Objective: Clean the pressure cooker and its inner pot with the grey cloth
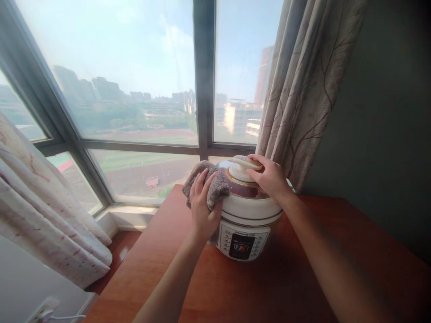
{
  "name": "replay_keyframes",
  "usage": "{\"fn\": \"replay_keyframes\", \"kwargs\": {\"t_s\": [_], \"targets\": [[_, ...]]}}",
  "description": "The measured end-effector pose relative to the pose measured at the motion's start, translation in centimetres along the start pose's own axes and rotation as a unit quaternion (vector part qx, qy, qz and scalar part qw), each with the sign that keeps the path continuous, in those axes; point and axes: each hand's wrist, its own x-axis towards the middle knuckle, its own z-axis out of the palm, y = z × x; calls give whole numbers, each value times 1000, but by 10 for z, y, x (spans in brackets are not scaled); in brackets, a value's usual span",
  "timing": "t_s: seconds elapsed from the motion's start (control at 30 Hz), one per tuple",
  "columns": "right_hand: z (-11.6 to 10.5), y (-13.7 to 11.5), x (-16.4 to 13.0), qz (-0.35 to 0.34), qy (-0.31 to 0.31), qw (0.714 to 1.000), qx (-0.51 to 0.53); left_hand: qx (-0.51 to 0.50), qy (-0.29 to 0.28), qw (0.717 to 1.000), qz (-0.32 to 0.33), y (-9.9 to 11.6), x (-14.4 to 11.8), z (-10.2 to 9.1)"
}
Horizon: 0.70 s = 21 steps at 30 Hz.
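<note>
A white electric pressure cooker [249, 211] stands upright on the brown table, its dark control panel [240, 246] facing me. On its brownish lid [244, 189] sits a pale knob handle [239, 172]. My right hand [269, 175] grips that handle from the right, thumb in front and fingers over the top. My left hand [204, 204] is closed on a grey-brown cloth [218, 188] and presses it against the left side of the cooker, near the lid's edge. Part of the cooker's left side is hidden behind the cloth and hand.
The wooden table [161, 260] reaches to a corner by large windows [141, 89]. Curtains hang at the right [303, 80] and the left [40, 211]. A dark wall [377, 112] rises behind the table's right side. A plugged-in socket [45, 312] is at lower left.
</note>
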Motion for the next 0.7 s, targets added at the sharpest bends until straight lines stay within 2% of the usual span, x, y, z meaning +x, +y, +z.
{"fn": "replay_keyframes", "kwargs": {"t_s": [0.07,0.13,0.2,0.27,0.33,0.4,0.43,0.5,0.57,0.7], "targets": [[0,0,0,-2,0,1000,0,8,-32,999,-19,-16,30,-3],[1,0,0,-7,3,1000,-1,-6,-52,996,-69,-33,53,-7],[1,1,0,-9,6,1000,-2,-49,-46,987,-149,-50,67,-11],[2,2,0,-5,7,1000,-2,-117,-22,966,-231,-64,67,-13],[2,2,1,-1,5,1000,0,-189,8,929,-317,-74,56,-13],[2,2,1,-4,4,1000,0,-256,45,881,-396,-82,36,-8],[2,1,1,-8,4,1000,-1,-285,69,856,-426,-84,25,-4],[2,1,1,-13,5,1000,-4,-336,112,823,-444,-86,3,6],[2,0,1,-12,6,1000,-3,-344,128,816,-446,-85,-18,14],[2,0,2,-5,5,1000,3,-295,132,862,-390,-71,-52,24]]}}
